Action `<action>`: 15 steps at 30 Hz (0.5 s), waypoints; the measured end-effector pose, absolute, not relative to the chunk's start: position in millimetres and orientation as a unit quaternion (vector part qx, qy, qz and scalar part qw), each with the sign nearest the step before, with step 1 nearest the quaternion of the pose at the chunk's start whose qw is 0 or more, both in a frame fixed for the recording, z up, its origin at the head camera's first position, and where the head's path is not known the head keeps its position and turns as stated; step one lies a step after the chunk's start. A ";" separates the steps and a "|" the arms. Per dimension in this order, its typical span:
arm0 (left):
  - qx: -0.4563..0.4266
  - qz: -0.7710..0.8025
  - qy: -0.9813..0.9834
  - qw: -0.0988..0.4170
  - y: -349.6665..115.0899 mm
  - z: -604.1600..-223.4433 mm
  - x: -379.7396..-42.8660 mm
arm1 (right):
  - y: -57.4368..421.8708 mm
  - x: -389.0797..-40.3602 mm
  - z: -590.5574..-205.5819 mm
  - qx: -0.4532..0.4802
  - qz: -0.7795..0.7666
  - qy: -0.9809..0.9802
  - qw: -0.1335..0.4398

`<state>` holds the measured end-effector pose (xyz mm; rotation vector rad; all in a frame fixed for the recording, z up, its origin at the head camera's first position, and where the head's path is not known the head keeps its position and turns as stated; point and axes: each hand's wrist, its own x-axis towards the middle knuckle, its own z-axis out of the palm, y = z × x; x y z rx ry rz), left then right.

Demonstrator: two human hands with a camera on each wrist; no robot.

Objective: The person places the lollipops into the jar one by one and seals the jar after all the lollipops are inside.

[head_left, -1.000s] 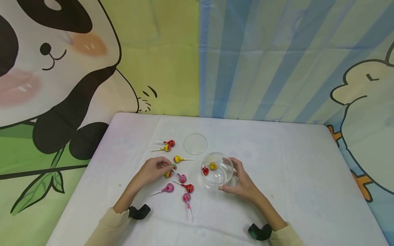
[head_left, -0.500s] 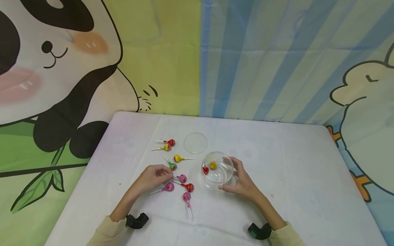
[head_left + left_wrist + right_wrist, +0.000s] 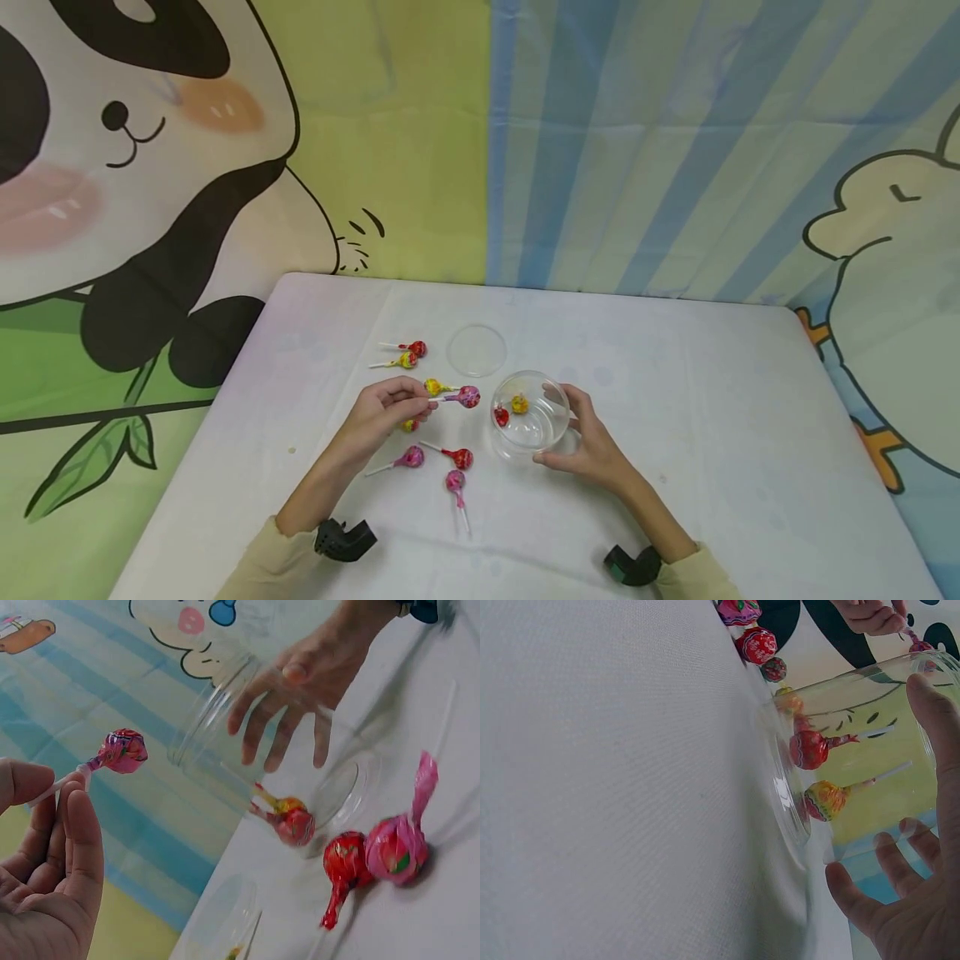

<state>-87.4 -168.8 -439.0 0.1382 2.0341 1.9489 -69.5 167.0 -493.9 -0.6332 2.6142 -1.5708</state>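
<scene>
In the head view my left hand (image 3: pixel 384 418) pinches a pink lollipop (image 3: pixel 468 397) by the end of its white stick. Its wrapped ball points toward the jar and is up in the air in the left wrist view. The clear jar (image 3: pixel 553 417) stands just to the right, its mouth uncovered. My right hand (image 3: pixel 588 442) holds the jar's right side, thumb on one side and fingers spread around the other. Inside it are a red lollipop (image 3: pixel 810 750) and a yellow lollipop (image 3: pixel 826 800), balls down, sticks up. The left hand partly hides another lollipop (image 3: pixel 410 425) beneath it.
A clear round lid (image 3: pixel 477 351) lies behind the jar. Left of and in front of the jar lie several more lollipops, among them a red one (image 3: pixel 462 458), a pink one (image 3: pixel 454 481) and a yellow one (image 3: pixel 433 387). The white table (image 3: pixel 712 400) meets a printed cloth backdrop.
My left hand moved down to the pink lollipop, took its stick, and lifted it up and right toward the jar. The right hand and the jar have stayed in place.
</scene>
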 end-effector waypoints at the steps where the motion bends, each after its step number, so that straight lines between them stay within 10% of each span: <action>1: 0.050 0.685 0.708 0.161 -165.4 -436.9 -86.8 | 166.7 -69.4 -493.9 -0.202 -0.505 0.839 0.015; 15: 0.079 0.687 0.698 0.188 -137.1 -425.1 -88.1 | 165.6 -69.1 -495.2 -0.196 -0.507 0.839 0.009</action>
